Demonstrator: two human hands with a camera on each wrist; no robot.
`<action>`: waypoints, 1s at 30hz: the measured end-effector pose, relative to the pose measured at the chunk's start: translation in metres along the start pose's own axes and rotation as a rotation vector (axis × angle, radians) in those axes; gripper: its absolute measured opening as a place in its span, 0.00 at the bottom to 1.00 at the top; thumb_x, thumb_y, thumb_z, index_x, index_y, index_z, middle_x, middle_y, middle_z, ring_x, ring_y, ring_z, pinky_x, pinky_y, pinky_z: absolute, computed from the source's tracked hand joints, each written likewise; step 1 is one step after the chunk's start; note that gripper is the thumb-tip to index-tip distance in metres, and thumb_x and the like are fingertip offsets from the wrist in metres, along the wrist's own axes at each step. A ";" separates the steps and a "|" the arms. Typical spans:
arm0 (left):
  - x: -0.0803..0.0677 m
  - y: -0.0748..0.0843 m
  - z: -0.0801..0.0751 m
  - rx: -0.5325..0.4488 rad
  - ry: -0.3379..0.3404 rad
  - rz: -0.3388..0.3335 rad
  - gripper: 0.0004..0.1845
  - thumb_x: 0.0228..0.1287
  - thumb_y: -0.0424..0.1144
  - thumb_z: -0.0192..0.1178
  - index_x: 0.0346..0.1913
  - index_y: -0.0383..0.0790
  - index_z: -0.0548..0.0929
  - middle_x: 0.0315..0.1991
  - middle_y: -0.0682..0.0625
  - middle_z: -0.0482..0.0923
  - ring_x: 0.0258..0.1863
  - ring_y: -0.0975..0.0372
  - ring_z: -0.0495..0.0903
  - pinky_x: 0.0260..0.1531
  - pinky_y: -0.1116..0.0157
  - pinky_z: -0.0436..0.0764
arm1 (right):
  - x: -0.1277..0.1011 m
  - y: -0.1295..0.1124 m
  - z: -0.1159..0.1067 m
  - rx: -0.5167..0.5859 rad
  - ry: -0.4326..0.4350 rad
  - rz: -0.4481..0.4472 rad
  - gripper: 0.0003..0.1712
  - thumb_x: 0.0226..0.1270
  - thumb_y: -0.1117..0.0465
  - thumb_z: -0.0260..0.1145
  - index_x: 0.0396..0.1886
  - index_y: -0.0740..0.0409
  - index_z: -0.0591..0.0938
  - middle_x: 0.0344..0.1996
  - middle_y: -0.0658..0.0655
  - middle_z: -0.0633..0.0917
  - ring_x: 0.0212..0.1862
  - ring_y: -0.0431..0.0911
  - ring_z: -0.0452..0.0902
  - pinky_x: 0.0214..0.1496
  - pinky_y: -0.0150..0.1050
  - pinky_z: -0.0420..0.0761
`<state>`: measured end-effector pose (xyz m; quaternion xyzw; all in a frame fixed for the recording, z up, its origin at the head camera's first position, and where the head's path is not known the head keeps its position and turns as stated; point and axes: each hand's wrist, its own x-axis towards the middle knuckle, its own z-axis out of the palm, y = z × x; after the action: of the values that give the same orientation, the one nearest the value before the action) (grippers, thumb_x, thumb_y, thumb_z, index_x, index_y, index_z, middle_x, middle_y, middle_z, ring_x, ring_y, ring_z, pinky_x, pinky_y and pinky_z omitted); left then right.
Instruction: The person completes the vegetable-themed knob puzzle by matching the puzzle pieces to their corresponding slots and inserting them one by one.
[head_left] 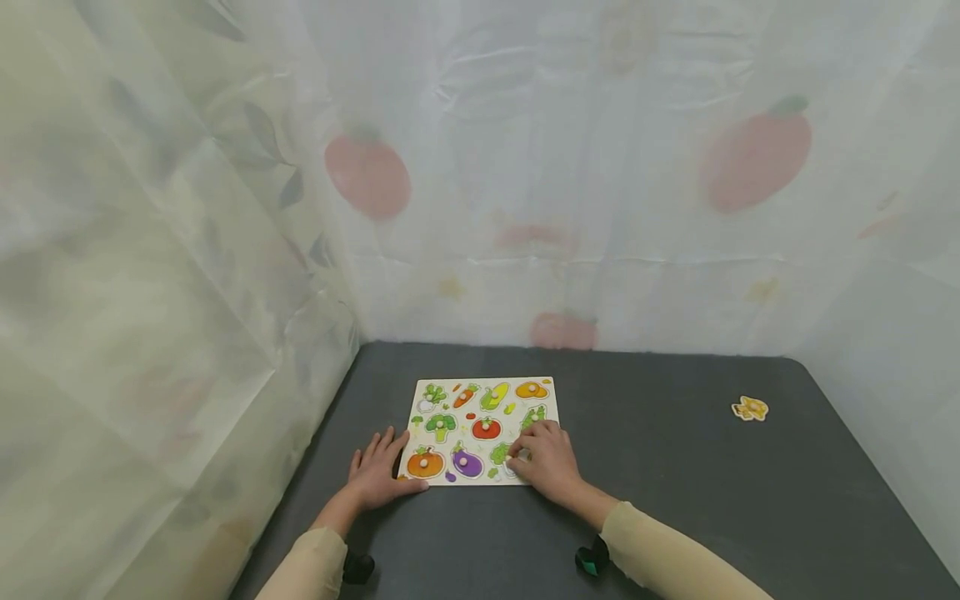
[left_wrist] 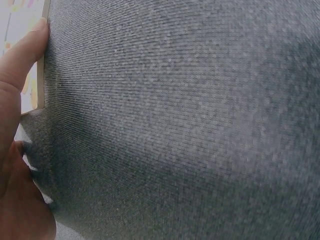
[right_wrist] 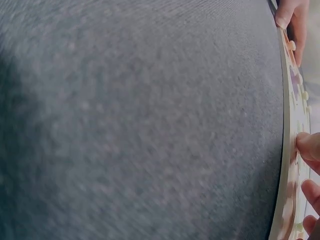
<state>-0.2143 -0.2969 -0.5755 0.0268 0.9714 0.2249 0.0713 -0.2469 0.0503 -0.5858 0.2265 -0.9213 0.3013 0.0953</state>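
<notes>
Your left hand (head_left: 378,477) lies flat, fingers straight, at the puzzle board (head_left: 483,429)'s near-left corner. Right hand (head_left: 546,458) curls on a peg at its near-right corner. Board's on the counter (head_left: 675,475), left of center. Risk: the board could slide if your left hand lets up during a pull.

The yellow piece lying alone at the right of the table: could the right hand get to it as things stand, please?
Probably yes: the yellow piece lies alone on bare dark table, nothing between it and the right hand, now on the puzzle board.
</notes>
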 end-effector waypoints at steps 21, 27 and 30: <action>0.001 0.000 -0.003 -0.017 -0.026 -0.003 0.65 0.47 0.77 0.68 0.82 0.43 0.58 0.80 0.32 0.47 0.78 0.34 0.42 0.68 0.27 0.35 | -0.016 0.108 -0.089 0.035 0.196 0.255 0.14 0.69 0.53 0.72 0.51 0.53 0.89 0.54 0.63 0.82 0.64 0.66 0.64 0.62 0.70 0.62; 0.006 -0.005 0.001 -0.003 -0.028 -0.023 0.65 0.47 0.77 0.68 0.82 0.44 0.57 0.81 0.35 0.45 0.79 0.35 0.40 0.68 0.28 0.35 | -0.038 0.161 -0.131 -0.003 0.275 0.392 0.19 0.74 0.55 0.67 0.57 0.61 0.85 0.59 0.72 0.77 0.63 0.73 0.62 0.60 0.74 0.58; 0.008 -0.008 0.004 -0.005 -0.024 -0.025 0.66 0.45 0.76 0.70 0.82 0.44 0.58 0.81 0.35 0.46 0.79 0.35 0.40 0.68 0.28 0.35 | -0.048 0.182 -0.149 -0.041 0.310 0.491 0.21 0.75 0.55 0.65 0.59 0.63 0.83 0.60 0.74 0.75 0.61 0.74 0.62 0.58 0.74 0.59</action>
<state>-0.2220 -0.3019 -0.5834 0.0173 0.9702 0.2260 0.0860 -0.2851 0.2868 -0.5748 -0.0541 -0.9289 0.3276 0.1641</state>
